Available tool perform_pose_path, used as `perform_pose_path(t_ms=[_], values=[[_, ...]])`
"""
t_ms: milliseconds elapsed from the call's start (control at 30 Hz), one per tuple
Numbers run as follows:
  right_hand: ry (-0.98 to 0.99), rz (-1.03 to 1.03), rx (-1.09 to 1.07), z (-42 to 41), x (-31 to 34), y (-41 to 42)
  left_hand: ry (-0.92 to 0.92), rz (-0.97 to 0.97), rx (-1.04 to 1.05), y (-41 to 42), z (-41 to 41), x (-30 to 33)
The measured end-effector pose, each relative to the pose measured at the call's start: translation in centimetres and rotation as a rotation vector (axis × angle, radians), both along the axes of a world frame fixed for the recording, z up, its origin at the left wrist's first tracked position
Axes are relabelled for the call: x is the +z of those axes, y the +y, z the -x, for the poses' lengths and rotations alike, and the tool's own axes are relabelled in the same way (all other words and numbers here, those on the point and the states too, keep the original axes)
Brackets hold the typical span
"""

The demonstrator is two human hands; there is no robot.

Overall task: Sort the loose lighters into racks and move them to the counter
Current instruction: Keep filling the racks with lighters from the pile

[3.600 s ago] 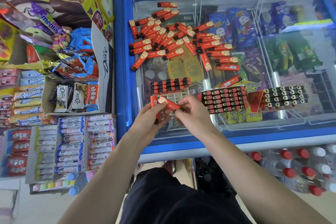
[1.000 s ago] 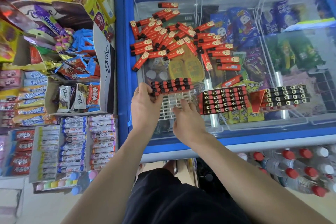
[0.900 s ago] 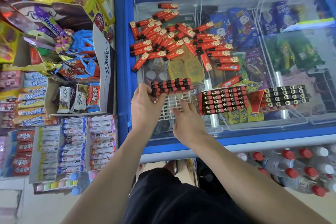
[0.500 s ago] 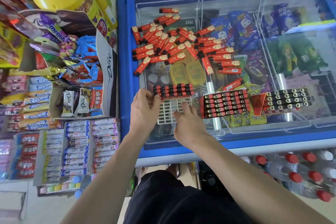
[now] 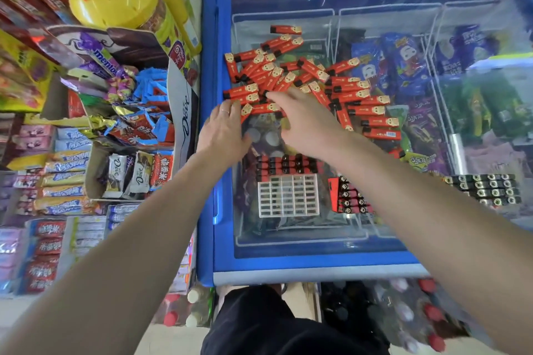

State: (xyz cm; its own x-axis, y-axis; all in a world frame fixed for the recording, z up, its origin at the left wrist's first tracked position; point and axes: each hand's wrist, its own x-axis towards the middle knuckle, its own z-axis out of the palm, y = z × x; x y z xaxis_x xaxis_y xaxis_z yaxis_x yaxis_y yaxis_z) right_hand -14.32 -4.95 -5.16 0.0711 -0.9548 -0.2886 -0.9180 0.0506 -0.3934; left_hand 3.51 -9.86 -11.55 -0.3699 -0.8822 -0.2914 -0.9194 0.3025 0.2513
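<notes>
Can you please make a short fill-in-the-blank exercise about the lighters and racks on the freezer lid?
1. The loose lighters are mostly ____ in colour.
2. Both hands reach into the pile; the ring is on the ____ hand.
3. The white rack is only ____ filled.
4. The right hand holds ____ yet.

Missing words: red; left; partly; nothing

A blue-framed chest freezer [image 5: 219,135] with a glass lid fills the centre and right. Stacked candy display boxes [image 5: 86,176] crowd the left. Bottled drinks [image 5: 427,311], apparently on the pale floor [image 5: 173,340], sit near the freezer base.
</notes>
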Motion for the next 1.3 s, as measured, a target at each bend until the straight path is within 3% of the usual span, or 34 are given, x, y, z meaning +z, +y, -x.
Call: perform_pose_path(t_ms=[133,267,633,1067,1300], values=[[0.201,-0.145,0.140,1.0,-1.8,-3.6,-0.208,0.030,-0.167,-3.3,0.4,-1.0],[0.363,-0.218,0.232,1.8,-4.1,-6.3,-0.251,0.009,-0.234,-5.4,0.7,-1.8],[0.618,-0.032,0.503,2.7,-6.2,-10.0,-0.340,0.120,-0.374,-7.0,1.1,-2.6],[0.507,-0.174,0.397,2.6,-5.9,-7.9,-0.298,0.080,-0.481,-5.6,0.3,-2.6],[0.358,-0.262,0.228,2.9,-6.1,-7.0,0.022,-0.077,-0.286,-5.2,0.6,-1.8]])
